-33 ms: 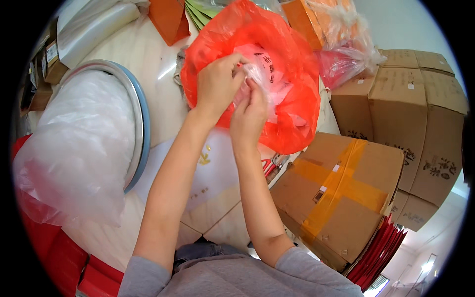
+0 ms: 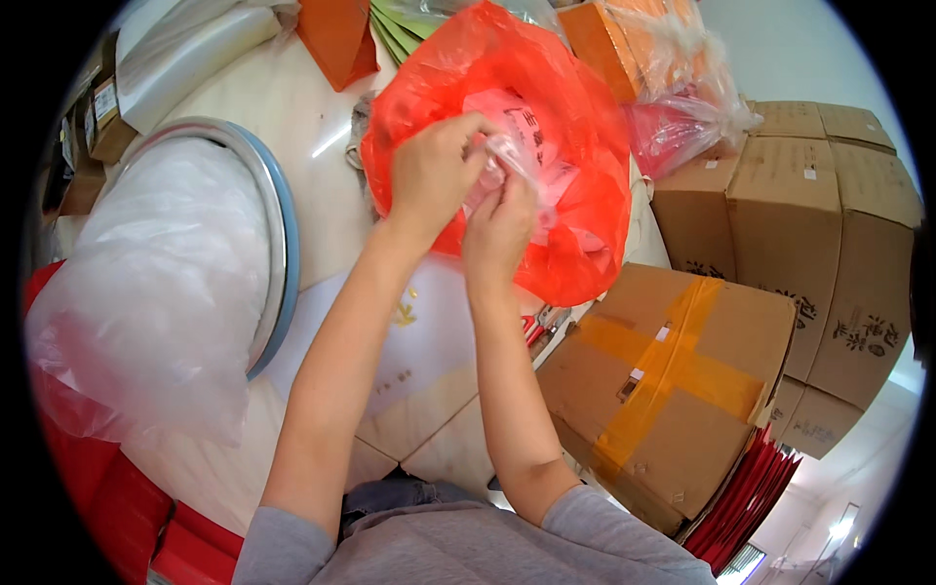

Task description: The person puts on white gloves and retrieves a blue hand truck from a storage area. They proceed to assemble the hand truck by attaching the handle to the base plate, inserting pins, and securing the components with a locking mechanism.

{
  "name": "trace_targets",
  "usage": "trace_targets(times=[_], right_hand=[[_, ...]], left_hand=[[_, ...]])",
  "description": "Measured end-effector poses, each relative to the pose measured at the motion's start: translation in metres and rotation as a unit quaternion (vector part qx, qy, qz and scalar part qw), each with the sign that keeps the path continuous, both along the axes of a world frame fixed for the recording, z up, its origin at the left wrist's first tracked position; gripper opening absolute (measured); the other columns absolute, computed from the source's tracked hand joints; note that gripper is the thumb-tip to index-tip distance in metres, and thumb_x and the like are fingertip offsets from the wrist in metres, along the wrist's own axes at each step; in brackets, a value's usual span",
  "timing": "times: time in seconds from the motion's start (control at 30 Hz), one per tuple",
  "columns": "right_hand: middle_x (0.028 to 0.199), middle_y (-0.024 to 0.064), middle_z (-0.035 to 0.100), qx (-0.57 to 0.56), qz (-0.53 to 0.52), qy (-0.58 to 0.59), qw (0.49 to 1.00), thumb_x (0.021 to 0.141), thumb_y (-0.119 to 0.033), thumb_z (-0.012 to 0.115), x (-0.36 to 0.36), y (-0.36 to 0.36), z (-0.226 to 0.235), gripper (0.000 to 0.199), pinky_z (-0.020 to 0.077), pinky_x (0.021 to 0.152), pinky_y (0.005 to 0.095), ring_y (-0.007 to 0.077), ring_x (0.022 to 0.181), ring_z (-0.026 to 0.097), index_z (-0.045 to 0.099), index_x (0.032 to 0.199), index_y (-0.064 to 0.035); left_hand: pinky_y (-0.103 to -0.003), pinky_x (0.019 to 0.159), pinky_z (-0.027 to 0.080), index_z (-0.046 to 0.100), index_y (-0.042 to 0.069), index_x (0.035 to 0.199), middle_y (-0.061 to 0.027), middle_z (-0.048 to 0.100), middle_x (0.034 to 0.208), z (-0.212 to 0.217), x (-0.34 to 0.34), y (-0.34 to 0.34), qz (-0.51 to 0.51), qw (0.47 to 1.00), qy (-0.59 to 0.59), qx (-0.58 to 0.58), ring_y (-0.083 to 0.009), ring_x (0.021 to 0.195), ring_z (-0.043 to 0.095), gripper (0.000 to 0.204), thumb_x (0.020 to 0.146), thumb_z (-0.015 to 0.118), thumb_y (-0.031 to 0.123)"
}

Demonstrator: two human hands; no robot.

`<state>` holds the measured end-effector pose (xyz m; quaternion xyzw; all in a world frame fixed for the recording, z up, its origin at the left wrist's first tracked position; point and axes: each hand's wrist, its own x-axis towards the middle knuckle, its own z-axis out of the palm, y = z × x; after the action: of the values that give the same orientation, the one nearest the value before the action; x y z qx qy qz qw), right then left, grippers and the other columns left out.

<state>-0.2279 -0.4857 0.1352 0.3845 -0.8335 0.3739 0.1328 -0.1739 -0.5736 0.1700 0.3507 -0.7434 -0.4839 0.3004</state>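
A big orange-red plastic bag [image 2: 575, 146] lies open on the pale table [image 2: 302, 127]. Both my hands are at its mouth. My left hand [image 2: 429, 175] and my right hand [image 2: 499, 229] pinch a small clear plastic bag [image 2: 515, 156] between their fingertips, just above pink printed contents inside the orange-red bag. What the clear bag contains is hidden by my fingers.
A round blue-rimmed basin [image 2: 278, 244] heaped with clear plastic bags [image 2: 146, 292] is on the left. A taped cardboard box [image 2: 673, 370] and stacked boxes [image 2: 829, 224] stand on the right, with red folders [image 2: 751, 497] below. A white sheet [image 2: 419, 341] and red-handled tool [image 2: 538, 327] lie under my forearms.
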Motion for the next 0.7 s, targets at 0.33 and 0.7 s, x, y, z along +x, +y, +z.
trace_targets(times=[0.33, 0.7], right_hand=[[0.076, 0.0077, 0.058, 0.034, -0.01, -0.347, 0.937, 0.09, -0.013, 0.047, -0.062, -0.013, -0.027, 0.022, 0.0439, 0.057, 0.0323, 0.0175, 0.064, 0.054, 0.056, 0.078, 0.003], [0.077, 0.0112, 0.06, 0.053, -0.055, -0.432, 0.899, 0.085, -0.01, 0.053, -0.081, -0.019, -0.046, 0.013, 0.0461, 0.055, 0.0354, 0.0213, 0.066, 0.058, 0.057, 0.083, 0.0023]], left_hand=[[-0.033, 0.058, 0.049, 0.066, 0.01, 0.087, -0.0054, 0.066, 0.078, -0.02, 0.008, 0.035, 0.004, 0.993, 0.09, -0.076, -0.0222, 0.067, 0.062, 0.01, 0.078, 0.068, 0.013], [-0.034, 0.062, 0.049, 0.063, 0.009, 0.092, -0.0086, 0.065, 0.084, -0.022, 0.003, 0.048, 0.006, 0.996, 0.072, -0.053, -0.0235, 0.071, 0.062, 0.011, 0.082, 0.064, 0.012]])
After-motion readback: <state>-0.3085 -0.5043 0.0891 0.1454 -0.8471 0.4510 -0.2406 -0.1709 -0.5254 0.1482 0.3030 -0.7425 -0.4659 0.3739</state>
